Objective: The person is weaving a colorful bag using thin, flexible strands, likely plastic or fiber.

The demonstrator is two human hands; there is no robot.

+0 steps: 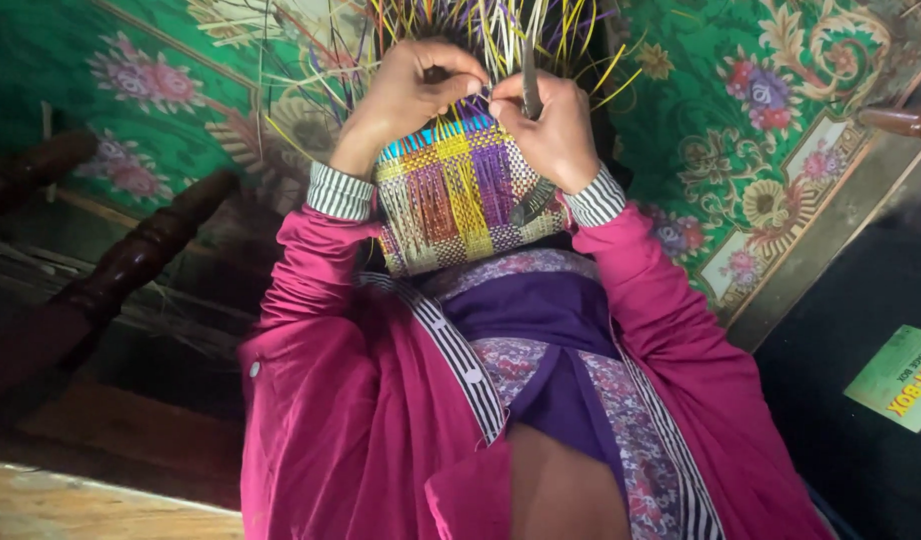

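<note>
Woven basket (461,195) amid loose strips (541,30)

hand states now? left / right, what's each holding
Left hand: closed, pinching strips at the top edge of the woven piece.
Right hand: closed on a thin dark tool, resting against the woven piece.

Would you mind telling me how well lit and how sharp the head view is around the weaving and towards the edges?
Head view: the woven panel and both hands, left hand and right hand, are evenly lit and sharp; the dark wooden furniture on one side sinks into shadow; the loose strips at the top look slightly blurred.
</note>
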